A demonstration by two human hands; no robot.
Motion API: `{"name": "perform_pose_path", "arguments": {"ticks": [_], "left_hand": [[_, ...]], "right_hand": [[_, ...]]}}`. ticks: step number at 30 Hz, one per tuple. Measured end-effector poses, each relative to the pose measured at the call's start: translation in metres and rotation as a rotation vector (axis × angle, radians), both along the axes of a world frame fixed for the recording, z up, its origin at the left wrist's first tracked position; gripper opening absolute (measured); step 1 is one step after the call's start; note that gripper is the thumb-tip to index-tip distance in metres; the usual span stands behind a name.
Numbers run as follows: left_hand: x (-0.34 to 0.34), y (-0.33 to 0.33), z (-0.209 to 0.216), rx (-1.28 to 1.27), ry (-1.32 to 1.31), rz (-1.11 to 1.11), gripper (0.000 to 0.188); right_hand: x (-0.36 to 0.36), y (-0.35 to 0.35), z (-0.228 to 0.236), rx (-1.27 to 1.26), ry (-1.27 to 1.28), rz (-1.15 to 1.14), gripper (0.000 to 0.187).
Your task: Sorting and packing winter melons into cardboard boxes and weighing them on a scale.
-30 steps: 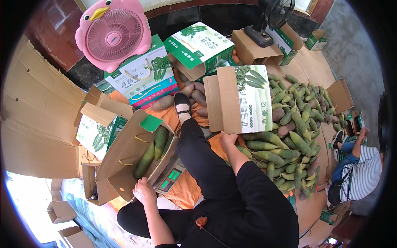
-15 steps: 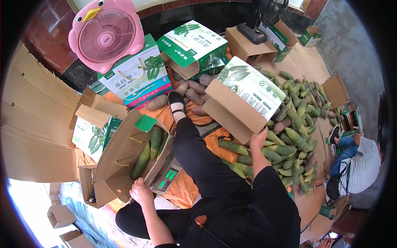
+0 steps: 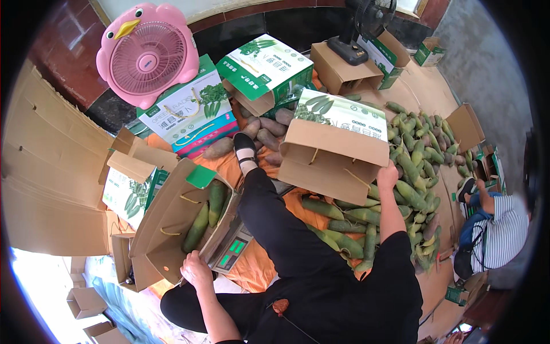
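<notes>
The right hand (image 3: 387, 176) has a narrow grip on the corner of a white-and-green printed cardboard carton (image 3: 338, 136), its open mouth facing the person, beside a heap of long green radishes (image 3: 411, 172). The left hand's (image 3: 196, 269) grip closes on the near edge of an open brown cardboard box (image 3: 156, 243) holding dark green radishes (image 3: 197, 229). The step looks like positioning the carton; next seems to call for steadying it.

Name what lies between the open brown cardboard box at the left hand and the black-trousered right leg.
Head view: a grey, green-lit scale panel, then orange sheeting.
</notes>
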State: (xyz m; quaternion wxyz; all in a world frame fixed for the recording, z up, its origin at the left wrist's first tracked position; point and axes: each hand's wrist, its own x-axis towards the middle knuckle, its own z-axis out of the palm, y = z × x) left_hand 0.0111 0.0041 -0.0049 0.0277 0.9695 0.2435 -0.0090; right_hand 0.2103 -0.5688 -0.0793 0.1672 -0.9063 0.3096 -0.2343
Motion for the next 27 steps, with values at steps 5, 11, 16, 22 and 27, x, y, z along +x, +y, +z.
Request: {"name": "perform_pose_path", "arguments": {"ticks": [5,11,16,22,27], "left_hand": [[0.000,0.002,0.002,0.006,0.040,0.022,0.012],[0.000,0.003,0.002,0.006,0.043,0.018,0.012],[-0.001,0.001,0.001,0.004,0.040,0.011,0.012],[-0.004,0.003,0.001,-0.001,0.033,-0.001,0.013],[0.000,0.005,-0.002,0.027,0.028,-0.030,0.012]], "right_hand": [[-0.013,0.022,0.010,0.669,-0.181,-0.109,0.032],[0.056,0.058,0.042,0.869,-0.383,-0.011,0.032],[0.180,0.116,0.099,0.863,-0.436,0.194,0.036],[0.219,0.179,0.071,0.391,-0.285,0.700,0.034],[0.150,0.159,-0.007,0.514,0.085,0.742,0.029]]}}
